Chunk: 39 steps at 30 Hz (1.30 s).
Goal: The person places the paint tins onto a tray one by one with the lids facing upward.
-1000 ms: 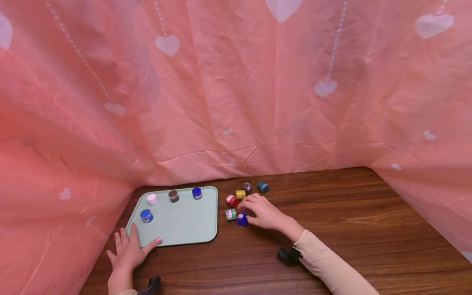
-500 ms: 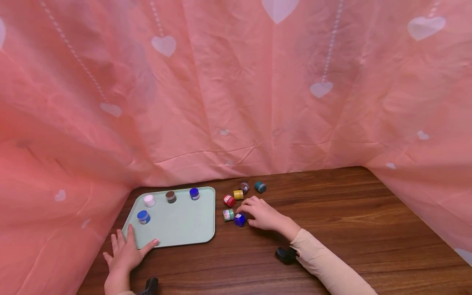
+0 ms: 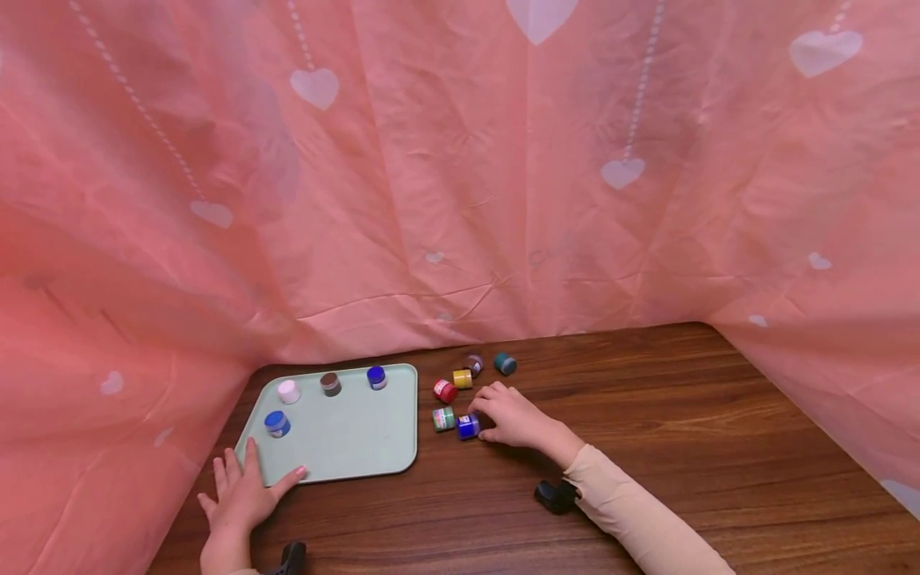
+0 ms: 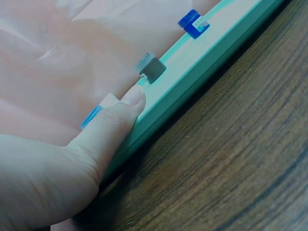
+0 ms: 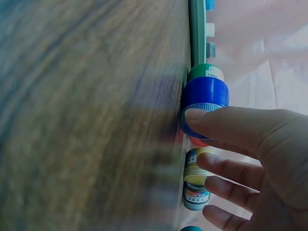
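Note:
My left hand (image 3: 243, 497) rests with spread fingers at the near left corner of the pale green tray (image 3: 359, 439); in the left wrist view its thumb (image 4: 131, 98) lies on the rim. On the table to the right of the tray, my right hand (image 3: 516, 417) pinches a dark blue paint jar (image 3: 468, 426) between thumb and index finger. The right wrist view shows the thumb against the jar's ribbed end, the other fingers loosely bent. Touching or right beside that jar is a green paint jar (image 3: 443, 419), lying on its side.
Behind them lie a red jar (image 3: 445, 390), a yellow jar (image 3: 462, 378), a greyish-purple jar (image 3: 473, 365) and a teal jar (image 3: 505, 364). The tray bears a white jar (image 3: 289, 391), a brown jar (image 3: 331, 384) and two blue jars. A pink curtain (image 3: 460, 200) borders the table.
The dark blue jar has turned under my right hand's fingers, its label now facing another way. The left hand keeps its place on the tray. The head view has shifted slightly.

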Each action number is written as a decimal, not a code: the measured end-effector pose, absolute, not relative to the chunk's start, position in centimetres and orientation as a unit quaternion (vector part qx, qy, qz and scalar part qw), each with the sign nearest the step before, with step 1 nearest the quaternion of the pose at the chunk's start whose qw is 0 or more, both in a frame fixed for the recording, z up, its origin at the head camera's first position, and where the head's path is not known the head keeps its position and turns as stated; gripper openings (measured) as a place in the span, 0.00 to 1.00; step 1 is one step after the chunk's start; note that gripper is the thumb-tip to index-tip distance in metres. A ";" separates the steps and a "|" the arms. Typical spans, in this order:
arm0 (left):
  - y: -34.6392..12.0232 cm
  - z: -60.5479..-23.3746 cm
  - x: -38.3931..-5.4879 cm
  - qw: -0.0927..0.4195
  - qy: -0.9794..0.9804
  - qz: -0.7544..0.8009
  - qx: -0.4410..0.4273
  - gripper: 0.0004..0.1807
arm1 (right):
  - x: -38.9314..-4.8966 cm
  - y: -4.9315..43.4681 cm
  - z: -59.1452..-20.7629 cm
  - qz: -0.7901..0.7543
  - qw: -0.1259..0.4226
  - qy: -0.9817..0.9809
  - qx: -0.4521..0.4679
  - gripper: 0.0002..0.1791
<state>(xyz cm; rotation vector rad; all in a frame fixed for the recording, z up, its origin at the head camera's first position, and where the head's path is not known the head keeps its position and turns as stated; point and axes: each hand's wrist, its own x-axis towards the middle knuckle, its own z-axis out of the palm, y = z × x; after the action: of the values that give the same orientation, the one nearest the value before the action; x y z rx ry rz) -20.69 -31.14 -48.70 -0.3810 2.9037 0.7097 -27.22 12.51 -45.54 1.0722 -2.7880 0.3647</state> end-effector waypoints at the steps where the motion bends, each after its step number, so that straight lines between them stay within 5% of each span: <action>1: -31.1 -48.7 -20.7 0.065 0.962 0.235 -0.126 0.74 | -27.2 12.5 -45.5 0.120 0.067 -0.925 0.355 0.18; 25: -31.2 -48.7 -20.8 0.069 0.962 0.231 -0.129 0.75 | -27.6 12.4 -45.5 0.120 0.117 -0.915 0.367 0.15; 39: -31.2 -48.6 -20.7 0.068 0.961 0.236 -0.128 0.74 | -26.8 10.9 -44.4 0.102 0.208 -0.883 0.408 0.14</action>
<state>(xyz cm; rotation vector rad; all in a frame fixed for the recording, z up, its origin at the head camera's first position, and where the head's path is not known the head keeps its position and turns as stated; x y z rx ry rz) -20.71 -31.15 -48.65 -0.3844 2.8942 0.7105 -26.80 10.95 -44.40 1.1370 -2.4585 0.2833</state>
